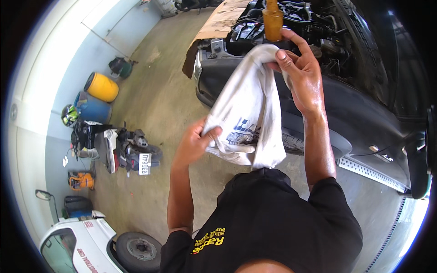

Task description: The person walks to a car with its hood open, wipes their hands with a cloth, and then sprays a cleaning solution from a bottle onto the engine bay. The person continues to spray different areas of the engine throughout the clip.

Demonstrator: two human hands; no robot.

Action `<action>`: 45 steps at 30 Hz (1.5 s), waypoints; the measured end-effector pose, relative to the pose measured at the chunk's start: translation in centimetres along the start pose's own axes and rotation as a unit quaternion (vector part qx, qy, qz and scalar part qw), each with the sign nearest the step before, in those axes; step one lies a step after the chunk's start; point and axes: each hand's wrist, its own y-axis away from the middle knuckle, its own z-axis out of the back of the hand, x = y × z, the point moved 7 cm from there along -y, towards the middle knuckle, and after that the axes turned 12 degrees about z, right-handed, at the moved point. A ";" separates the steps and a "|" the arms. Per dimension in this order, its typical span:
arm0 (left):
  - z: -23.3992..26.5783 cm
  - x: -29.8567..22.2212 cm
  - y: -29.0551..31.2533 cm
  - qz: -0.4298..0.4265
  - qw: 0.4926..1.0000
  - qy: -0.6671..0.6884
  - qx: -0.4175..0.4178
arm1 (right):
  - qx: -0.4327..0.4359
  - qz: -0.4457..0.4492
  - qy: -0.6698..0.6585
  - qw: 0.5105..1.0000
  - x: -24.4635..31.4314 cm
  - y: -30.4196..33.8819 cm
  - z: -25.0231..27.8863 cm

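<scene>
A: Note material and place in hand.

B: See soft white cloth (pixel 243 107), limp, creased, with dark print on the lower part; find stretched slantwise between both hands, in front of the black shirt (pixel 282 218), beside the smooth dark car (pixel 332 102).

A: State of fingers?

B: On the left hand (pixel 199 140), clamped on a bunched edge, with thumb on top, slightly blurred; on the right hand (pixel 301 73), closed on a thick rounded fold, with index finger raised toward the translucent amber bottle (pixel 273 26); cannot tell whether touching.

A: Surroundings?

B: Past the bottle, view cluttered metal and hoses in the open engine bay (pixel 330 48); near its front corner, flat creased cardboard (pixel 221 20); far left, on dull concrete floor (pixel 157 86), cylindrical yellow drum (pixel 104 87), blue drum (pixel 94 109), motorcycle (pixel 119 148); lower left, round rubber-tyred wheel (pixel 139 249) against a white vehicle (pixel 86 236).
</scene>
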 end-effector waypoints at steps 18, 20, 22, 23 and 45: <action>8.9 1.5 4.5 -0.018 0.940 0.261 -0.221 | 0.385 -0.030 0.197 0.901 -9.0 10.4 -16.2; 8.9 1.1 4.2 -0.062 0.958 0.196 -0.200 | 0.463 -0.068 0.163 0.868 -10.3 12.2 -18.1; 13.1 1.9 6.5 0.018 0.935 0.169 -0.312 | 0.433 -0.100 0.095 0.891 -11.5 10.9 -16.8; 15.3 2.4 8.3 0.059 0.915 0.156 -0.368 | 0.394 -0.102 0.042 0.913 -13.1 9.9 -15.4; 27.4 18.0 -1.1 0.022 0.826 0.451 -0.338 | 0.739 0.013 -0.136 0.660 -6.4 27.2 -23.9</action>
